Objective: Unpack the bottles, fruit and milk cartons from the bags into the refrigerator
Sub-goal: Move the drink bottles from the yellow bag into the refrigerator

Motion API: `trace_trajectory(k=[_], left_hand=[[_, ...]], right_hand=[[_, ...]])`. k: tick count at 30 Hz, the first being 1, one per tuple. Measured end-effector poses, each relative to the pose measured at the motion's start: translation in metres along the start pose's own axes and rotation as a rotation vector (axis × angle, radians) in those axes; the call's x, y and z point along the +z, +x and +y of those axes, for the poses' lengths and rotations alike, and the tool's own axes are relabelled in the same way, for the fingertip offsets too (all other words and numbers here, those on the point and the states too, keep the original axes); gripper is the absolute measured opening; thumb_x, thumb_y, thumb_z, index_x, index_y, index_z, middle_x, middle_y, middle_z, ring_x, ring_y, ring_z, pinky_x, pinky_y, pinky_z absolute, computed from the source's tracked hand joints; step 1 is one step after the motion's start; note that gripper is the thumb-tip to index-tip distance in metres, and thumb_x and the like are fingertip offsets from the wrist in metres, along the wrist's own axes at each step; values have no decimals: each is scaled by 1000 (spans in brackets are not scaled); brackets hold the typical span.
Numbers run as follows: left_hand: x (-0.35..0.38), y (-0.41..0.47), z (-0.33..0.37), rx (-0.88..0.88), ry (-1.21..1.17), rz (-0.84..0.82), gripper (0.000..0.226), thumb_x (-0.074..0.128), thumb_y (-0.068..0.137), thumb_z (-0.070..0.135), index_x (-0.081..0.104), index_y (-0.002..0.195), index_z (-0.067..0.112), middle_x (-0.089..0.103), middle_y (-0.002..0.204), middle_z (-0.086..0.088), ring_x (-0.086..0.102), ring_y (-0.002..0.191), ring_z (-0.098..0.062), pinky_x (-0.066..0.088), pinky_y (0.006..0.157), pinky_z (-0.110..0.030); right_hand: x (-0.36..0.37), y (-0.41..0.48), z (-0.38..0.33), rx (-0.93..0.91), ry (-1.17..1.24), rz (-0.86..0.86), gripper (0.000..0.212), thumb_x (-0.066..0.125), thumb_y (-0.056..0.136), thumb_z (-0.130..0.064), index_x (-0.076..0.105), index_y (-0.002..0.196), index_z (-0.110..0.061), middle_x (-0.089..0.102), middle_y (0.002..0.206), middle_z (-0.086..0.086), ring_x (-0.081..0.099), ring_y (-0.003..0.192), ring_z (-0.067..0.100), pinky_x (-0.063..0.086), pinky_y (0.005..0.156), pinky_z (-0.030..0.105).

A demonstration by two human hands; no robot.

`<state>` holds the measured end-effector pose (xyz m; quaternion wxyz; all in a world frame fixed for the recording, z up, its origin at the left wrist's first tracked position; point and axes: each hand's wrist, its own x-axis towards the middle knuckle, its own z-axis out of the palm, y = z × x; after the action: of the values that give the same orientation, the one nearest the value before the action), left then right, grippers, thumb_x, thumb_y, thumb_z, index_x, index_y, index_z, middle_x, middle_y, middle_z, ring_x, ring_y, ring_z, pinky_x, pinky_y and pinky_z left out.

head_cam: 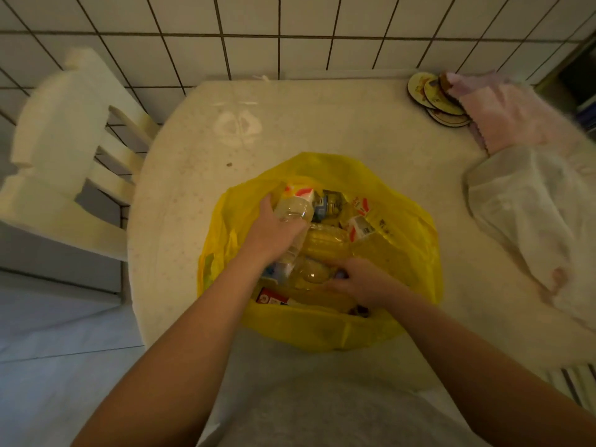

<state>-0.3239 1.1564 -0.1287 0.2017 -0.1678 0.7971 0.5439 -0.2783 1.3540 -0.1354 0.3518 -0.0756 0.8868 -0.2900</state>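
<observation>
**Both hands are working inside the yellow bag**

I am looking down on the table [322, 124], where the yellow bag [412, 253] is standing open near the front edge. A white bag [522, 204] is lying well apart at the right. The refrigerator is not showing in my view.

The left hand [274, 233] is reaching into the yellow bag, its fingers wrapping around a clear bottle [295, 209] that is lying on the milk cartons [361, 229]. The right hand [364, 280] is sitting lower, its fingers curling at the cap end of a second bottle [311, 274]. I cannot tell if they are really clamping it.

I am judging that pulling a bottle out could be dragging the soft plastic toward the edge, and then loose cartons could be sliding out. A smooth bottle could also be slipping from one hand.
</observation>
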Motion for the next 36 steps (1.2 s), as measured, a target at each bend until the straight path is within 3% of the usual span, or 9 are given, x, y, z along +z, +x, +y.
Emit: trace_trajectory(k=[5, 9, 16, 19, 22, 24, 27, 32, 36], left_hand=[[-22, -20, -6, -34, 22, -12, 97, 66, 78, 50, 11, 158, 37, 30, 161, -2, 47, 134, -30, 47, 104, -47], [-26, -43, -18, -38, -52, -6, 75, 62, 90, 33, 26, 155, 33, 44, 149, -4, 55, 116, -24, 49, 73, -29], [-23, -91, -34, -58, -315, -56, 64, 68, 83, 31, 49, 144, 24, 70, 107, -4, 71, 80, -20, 55, 55, -25], [-19, -116, -39, 7, -388, -127, 60, 65, 76, 25, 58, 135, 17, 74, 107, -9, 72, 91, -27, 57, 66, -29], [-12, -143, -40, 72, -416, -146, 76, 69, 55, 21, 59, 130, 17, 71, 115, -12, 68, 104, -32, 56, 81, -41], [-5, -162, -41, 120, -437, -92, 83, 72, 48, 22, 58, 129, 20, 69, 119, -13, 67, 106, -34, 56, 84, -47], [5, -194, -47, 200, -475, 11, 86, 74, 46, 23, 57, 130, 29, 68, 122, -11, 66, 111, -36, 54, 93, -57], [26, -257, -64, 313, -468, 130, 92, 76, 57, 18, 47, 144, 26, 67, 128, -4, 64, 118, -26, 54, 93, -44], [50, -308, -90, 299, -470, 260, 74, 75, 62, 6, 53, 132, 19, 73, 113, -5, 71, 104, -21, 58, 79, -28]], right_hand=[[-18, -16, -8, -85, 54, 305, 28, 64, 92, -43, 70, 89, -16, 67, 74, 3, 59, 64, 15, 46, 60, 34], [-25, -29, -6, -134, 112, 509, 31, 64, 91, -44, 65, 75, -18, 56, 61, 0, 46, 54, 10, 35, 51, 30], [-41, -70, -11, -273, 148, 854, 24, 72, 90, -28, 57, 73, -20, 48, 60, -7, 46, 56, 5, 32, 48, 16], [-48, -90, -18, -342, 197, 958, 21, 72, 87, -30, 60, 78, -16, 55, 65, -6, 49, 59, 7, 35, 51, 17], [-50, -117, -32, -466, 211, 1051, 22, 68, 84, -31, 61, 78, -11, 56, 65, -1, 49, 59, 11, 36, 52, 18], [-49, -136, -40, -541, 235, 1063, 22, 68, 84, -29, 61, 79, -8, 57, 65, 8, 49, 58, 20, 40, 52, 29], [-41, -168, -45, -613, 263, 1049, 23, 69, 85, -27, 61, 79, -7, 55, 63, 10, 46, 58, 24, 38, 52, 27], [-13, -217, -46, -721, 347, 935, 30, 67, 86, -33, 59, 78, -5, 54, 64, 5, 43, 56, 15, 36, 52, 19], [22, -240, -39, -789, 403, 823, 32, 66, 85, -35, 59, 78, -5, 55, 65, 0, 45, 58, 4, 38, 54, 19]])
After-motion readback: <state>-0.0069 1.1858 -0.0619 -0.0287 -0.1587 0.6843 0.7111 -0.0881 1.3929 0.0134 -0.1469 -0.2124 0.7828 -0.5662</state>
